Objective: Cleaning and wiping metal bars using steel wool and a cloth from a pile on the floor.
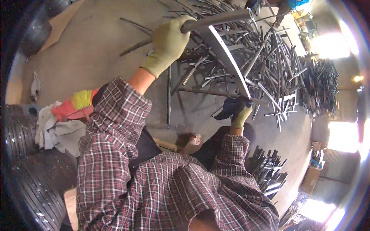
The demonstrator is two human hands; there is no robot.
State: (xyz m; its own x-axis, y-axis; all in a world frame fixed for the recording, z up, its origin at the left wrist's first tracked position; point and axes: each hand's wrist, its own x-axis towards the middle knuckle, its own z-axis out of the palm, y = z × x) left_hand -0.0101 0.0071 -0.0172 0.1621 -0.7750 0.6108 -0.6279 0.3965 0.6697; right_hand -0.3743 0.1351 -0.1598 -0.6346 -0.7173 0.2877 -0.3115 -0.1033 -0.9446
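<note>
My left hand (168, 44), in a pale yellow-green work glove, is closed round the left end of a grey metal tube (221, 20), raised over the floor. The tube points right. Just below it, a long metal bar (231, 61) with a bright face slants down to my right hand (241, 116); I cannot tell whether the bar and tube are joined. My right hand, gloved alike, is closed at the bar's lower end, its fingers partly hidden. Beside it shows something dark, perhaps a shoe (226, 108). A thin dark rod (208, 91) lies across behind there.
A large tangled heap of metal tubes (269, 57) covers the floor ahead. Another stack (320, 84) stands farther right, with a bundle of bars (268, 169) by my right side. At left are black coiled stock (34, 184) and a pale cloth (61, 133). Someone is partly visible at the top.
</note>
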